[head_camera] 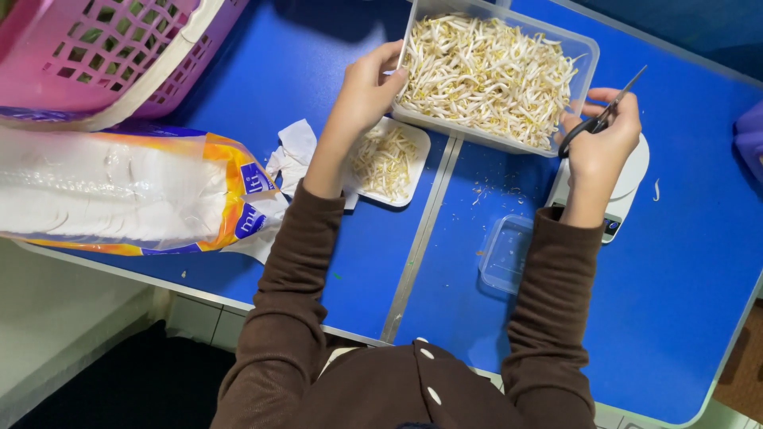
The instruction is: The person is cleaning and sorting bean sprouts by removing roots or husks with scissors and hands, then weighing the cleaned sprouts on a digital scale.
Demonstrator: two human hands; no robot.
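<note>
A clear plastic tub (584, 44) full of pale bean sprouts (485, 75) stands at the far middle of the blue table. My left hand (364, 91) grips the tub's left rim, fingers curled over the edge. My right hand (604, 135) is closed on black-handled scissors (600, 119) at the tub's right corner, blades pointing up and away. A small white tray (415, 143) with a few sprouts lies under my left wrist. Beneath my right hand sits a white kitchen scale (632, 179).
An empty small clear container (503, 254) lies between my forearms. A pink lattice basket (119, 48) is at the far left, above a large plastic bag of white trays (119, 191). Crumpled white paper (292, 155) lies by the tray. The table edge runs near my body.
</note>
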